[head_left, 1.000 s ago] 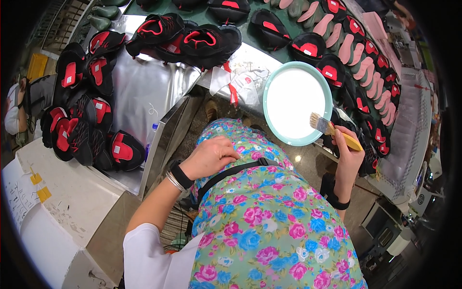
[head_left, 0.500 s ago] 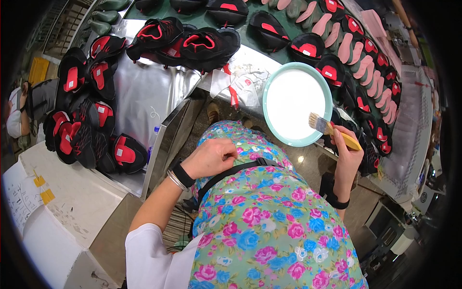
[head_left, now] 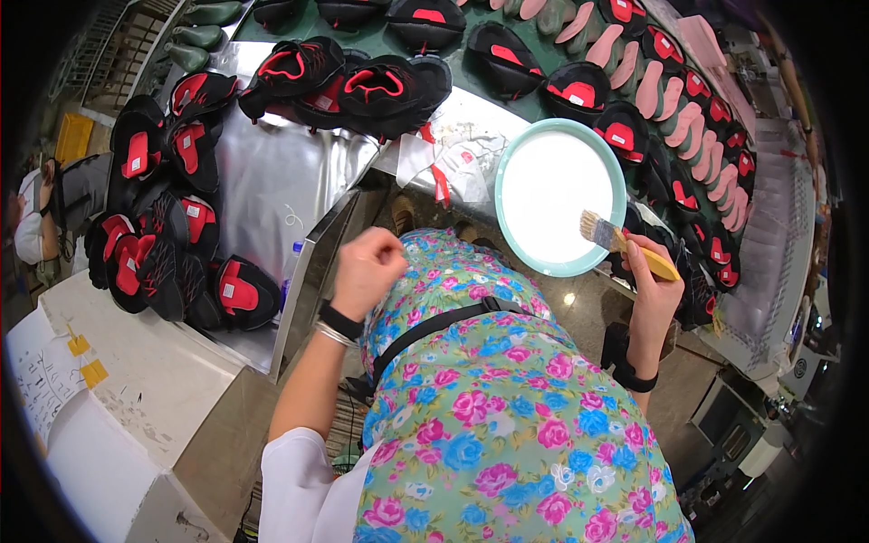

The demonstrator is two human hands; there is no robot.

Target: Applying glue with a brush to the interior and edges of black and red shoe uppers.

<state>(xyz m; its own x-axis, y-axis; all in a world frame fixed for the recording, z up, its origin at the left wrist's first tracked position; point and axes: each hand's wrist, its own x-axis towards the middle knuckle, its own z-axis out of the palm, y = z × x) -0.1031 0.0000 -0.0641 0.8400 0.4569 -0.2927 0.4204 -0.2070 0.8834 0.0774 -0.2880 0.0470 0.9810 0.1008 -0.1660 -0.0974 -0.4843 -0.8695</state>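
My right hand (head_left: 654,282) grips the yellow handle of a paintbrush (head_left: 644,258). The brush's pale bristles hang over the near right part of a pale green bowl (head_left: 507,219), which holds white liquid (head_left: 554,185). My left hand (head_left: 367,271) is raised just left of my flowered apron, its fingers curled in and nothing seen in them. Beyond it, black and red shoes (head_left: 385,89) rest on a shiny metal tabletop (head_left: 272,185). A white cloth (head_left: 466,167) with red strips lies left of the bowl.
More black and red shoe uppers (head_left: 240,291) are piled on the left. Pink insoles (head_left: 647,90) and further uppers line the green surface at the back and right. A bottle (head_left: 291,267) stands by the metal edge. Another person (head_left: 41,213) is at the far left.
My left hand has lifted away from the apron's waist, moving left and farther from me. The right hand and brush have hardly moved.
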